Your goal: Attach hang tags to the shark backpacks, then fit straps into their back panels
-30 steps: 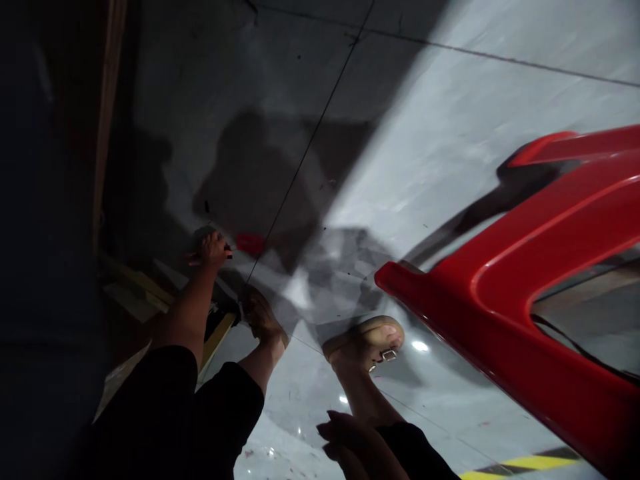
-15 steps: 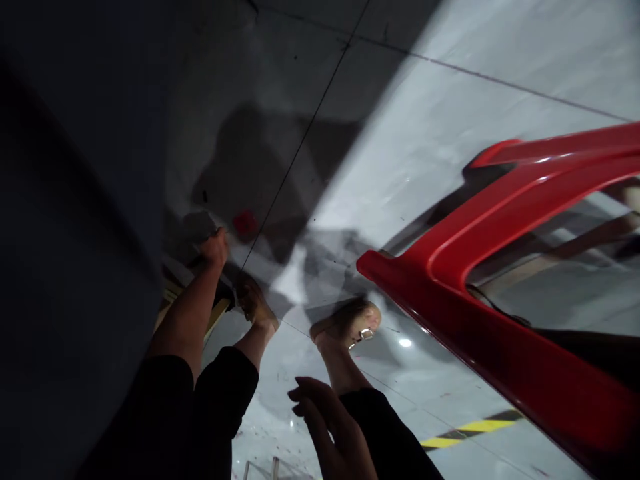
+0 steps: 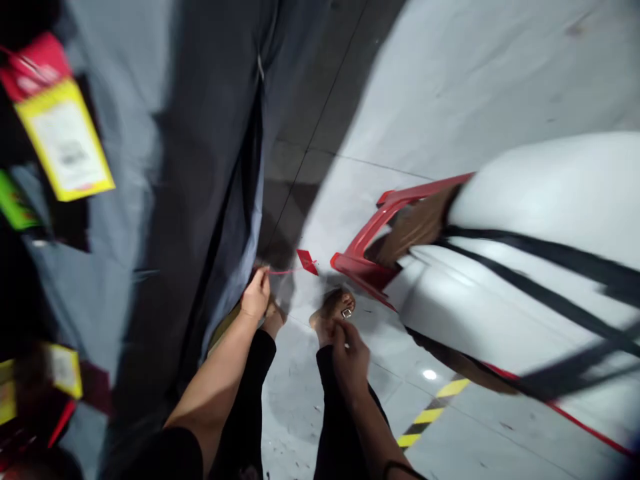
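I look straight down past my legs and sandalled feet at a grey floor. My left hand [image 3: 255,294] is closed on the lower edge of a hanging blue-grey garment [image 3: 200,167]. A thin red string runs from that hand to a small red tag [image 3: 307,261]. My right hand [image 3: 350,357] hangs lower, over my right leg, with the fingers loosely curled and nothing visible in them.
A red plastic stool [image 3: 373,230] stands on the floor to the right, with a large white bag with black straps [image 3: 525,220] on it. Yellow and red labels [image 3: 65,143] hang at the upper left. Black-and-yellow floor tape [image 3: 433,413] lies at lower right.
The view has swung up and back, so the hanging garment and its labels now fill the left. My left hand has risen with the hem and the red tag. My right hand has come forward.
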`<action>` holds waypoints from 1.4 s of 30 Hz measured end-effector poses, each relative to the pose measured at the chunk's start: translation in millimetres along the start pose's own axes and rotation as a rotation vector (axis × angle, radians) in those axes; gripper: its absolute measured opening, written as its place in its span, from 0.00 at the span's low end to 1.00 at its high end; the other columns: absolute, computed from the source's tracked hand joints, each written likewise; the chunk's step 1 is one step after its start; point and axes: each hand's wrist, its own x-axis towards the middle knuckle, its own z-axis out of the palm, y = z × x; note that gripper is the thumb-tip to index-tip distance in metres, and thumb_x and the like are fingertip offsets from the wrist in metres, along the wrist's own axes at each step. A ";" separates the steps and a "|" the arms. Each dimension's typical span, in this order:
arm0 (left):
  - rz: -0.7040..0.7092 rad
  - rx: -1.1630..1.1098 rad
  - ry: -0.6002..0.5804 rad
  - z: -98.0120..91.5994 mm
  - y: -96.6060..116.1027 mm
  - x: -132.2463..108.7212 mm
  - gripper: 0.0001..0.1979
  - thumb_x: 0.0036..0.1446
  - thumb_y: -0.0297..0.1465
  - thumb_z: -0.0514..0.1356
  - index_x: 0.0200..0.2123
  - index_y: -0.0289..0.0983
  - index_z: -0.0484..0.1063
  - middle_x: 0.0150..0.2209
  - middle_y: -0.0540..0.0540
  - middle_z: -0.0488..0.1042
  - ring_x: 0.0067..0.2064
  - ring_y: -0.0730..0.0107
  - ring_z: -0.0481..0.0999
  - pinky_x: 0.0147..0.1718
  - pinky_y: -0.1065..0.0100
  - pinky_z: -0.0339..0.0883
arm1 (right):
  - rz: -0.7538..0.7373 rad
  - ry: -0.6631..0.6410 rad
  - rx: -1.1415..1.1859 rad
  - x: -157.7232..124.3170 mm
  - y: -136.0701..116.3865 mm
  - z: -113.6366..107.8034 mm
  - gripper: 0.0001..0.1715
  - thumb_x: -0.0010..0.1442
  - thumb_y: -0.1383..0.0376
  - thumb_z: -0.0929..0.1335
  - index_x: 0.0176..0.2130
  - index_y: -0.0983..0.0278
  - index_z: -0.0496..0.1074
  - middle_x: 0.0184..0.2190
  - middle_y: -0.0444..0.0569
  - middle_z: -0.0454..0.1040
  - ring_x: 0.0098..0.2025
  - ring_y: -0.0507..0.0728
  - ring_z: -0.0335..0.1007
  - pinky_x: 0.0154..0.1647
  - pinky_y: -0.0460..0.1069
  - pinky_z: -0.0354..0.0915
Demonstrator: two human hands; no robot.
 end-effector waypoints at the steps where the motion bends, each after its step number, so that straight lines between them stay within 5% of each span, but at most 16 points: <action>1: 0.035 0.017 0.042 -11.0 22.5 -10.6 0.16 0.67 0.29 0.46 0.46 0.38 0.72 0.46 0.39 0.78 0.50 0.59 0.77 0.49 0.57 0.68 | -0.147 0.092 -0.072 -6.7 -30.4 -23.9 0.17 0.65 0.60 0.60 0.43 0.65 0.74 0.35 0.54 0.79 0.37 0.58 0.76 0.42 0.53 0.70; 4: 0.201 0.033 0.122 -50.8 89.7 -37.8 0.11 0.64 0.30 0.53 0.38 0.40 0.75 0.40 0.43 0.81 0.43 0.61 0.80 0.46 0.59 0.71 | -0.659 0.204 -0.335 -27.2 -124.0 -82.3 0.15 0.67 0.65 0.62 0.49 0.63 0.73 0.47 0.56 0.78 0.51 0.61 0.72 0.55 0.58 0.64; 6: 0.315 0.032 0.165 -84.5 130.7 -51.4 0.10 0.62 0.30 0.54 0.37 0.40 0.76 0.38 0.44 0.81 0.41 0.62 0.81 0.43 0.60 0.72 | -0.810 0.147 -0.542 -41.0 -173.9 -104.2 0.16 0.67 0.65 0.63 0.52 0.62 0.72 0.52 0.57 0.75 0.58 0.65 0.66 0.64 0.65 0.52; 9: 0.435 0.041 0.262 -143.4 181.6 -64.8 0.10 0.62 0.28 0.53 0.38 0.40 0.76 0.38 0.44 0.82 0.41 0.63 0.81 0.42 0.61 0.73 | -0.878 0.068 -0.648 -64.3 -220.4 -119.9 0.15 0.67 0.63 0.64 0.49 0.66 0.74 0.40 0.56 0.80 0.51 0.66 0.70 0.66 0.70 0.42; 15: 0.565 0.068 0.476 -250.4 251.4 -91.5 0.11 0.63 0.28 0.53 0.39 0.40 0.76 0.38 0.42 0.82 0.40 0.63 0.81 0.41 0.61 0.73 | -1.023 -0.115 -0.300 -127.5 -277.3 -141.2 0.21 0.71 0.62 0.57 0.50 0.65 0.75 0.39 0.53 0.81 0.39 0.58 0.76 0.63 0.62 0.58; 20: 0.534 0.108 0.670 -307.4 283.8 -135.8 0.11 0.64 0.30 0.53 0.39 0.40 0.76 0.36 0.47 0.82 0.37 0.68 0.82 0.38 0.67 0.73 | -1.137 -0.243 -0.373 -162.1 -318.2 -154.7 0.26 0.70 0.58 0.56 0.47 0.66 0.78 0.29 0.51 0.81 0.34 0.58 0.78 0.39 0.50 0.71; 26: 0.403 -0.132 0.616 -347.6 270.7 -197.5 0.12 0.65 0.32 0.54 0.43 0.37 0.77 0.40 0.43 0.82 0.42 0.66 0.81 0.42 0.68 0.74 | -1.233 -0.258 -0.556 -181.4 -366.1 -136.6 0.31 0.68 0.53 0.56 0.45 0.67 0.80 0.22 0.50 0.79 0.22 0.59 0.76 0.23 0.48 0.63; 30: 0.362 -0.537 0.572 -359.8 251.2 -240.7 0.15 0.60 0.36 0.61 0.48 0.37 0.75 0.48 0.41 0.79 0.49 0.63 0.79 0.50 0.65 0.72 | -1.295 -0.265 -0.554 -207.0 -382.6 -112.8 0.33 0.68 0.53 0.54 0.40 0.68 0.80 0.25 0.55 0.80 0.24 0.60 0.77 0.24 0.49 0.65; 34: 0.129 -1.004 0.658 -378.9 224.4 -264.1 0.14 0.62 0.36 0.58 0.47 0.35 0.74 0.43 0.42 0.81 0.45 0.66 0.80 0.46 0.66 0.73 | -1.361 -0.333 -0.462 -236.8 -392.7 -82.5 0.29 0.68 0.54 0.57 0.43 0.69 0.79 0.32 0.58 0.81 0.30 0.60 0.79 0.31 0.48 0.69; 38: 0.119 -1.002 0.731 -392.4 193.6 -273.4 0.06 0.54 0.31 0.63 0.33 0.36 0.78 0.37 0.45 0.81 0.40 0.66 0.80 0.42 0.67 0.73 | -1.462 -0.475 -0.556 -265.4 -401.5 -44.3 0.25 0.68 0.59 0.57 0.40 0.66 0.79 0.27 0.54 0.79 0.27 0.57 0.76 0.30 0.47 0.68; 42: 0.101 -1.030 0.811 -406.2 161.7 -283.2 0.04 0.54 0.30 0.63 0.31 0.36 0.76 0.35 0.45 0.80 0.38 0.66 0.79 0.41 0.66 0.72 | -1.557 -0.530 -0.675 -287.1 -416.3 -5.9 0.23 0.68 0.63 0.56 0.37 0.65 0.78 0.25 0.51 0.78 0.27 0.56 0.74 0.31 0.48 0.67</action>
